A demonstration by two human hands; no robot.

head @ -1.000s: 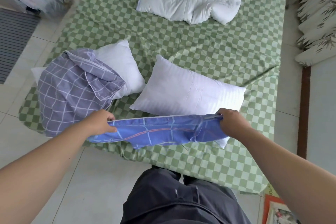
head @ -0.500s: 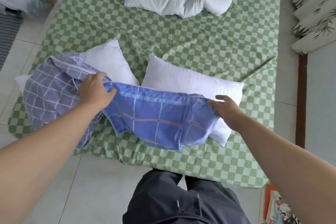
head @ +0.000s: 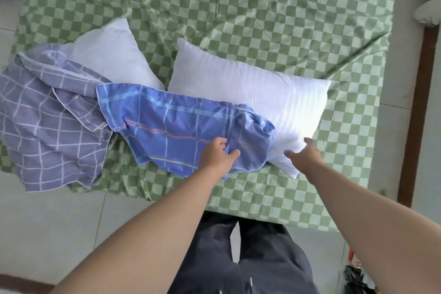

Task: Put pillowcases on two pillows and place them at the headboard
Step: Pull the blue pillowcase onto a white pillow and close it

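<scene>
Both hands have let the blue case (head: 181,131) drop mid-frame; left hand (head: 218,157) pinches it, right hand (head: 304,157) reaches wide for the pillow (head: 262,88), still bare.

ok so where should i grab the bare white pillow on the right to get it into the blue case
Take the bare white pillow by its near right corner, coming from the foot-of-bed side where the right hand already reaches with open fingers. That short end lies uncovered and close to the bed edge, while the blue pillowcase, which the left hand touches, is draped over its left end. A corner probably gathers easily into one hand.
</scene>
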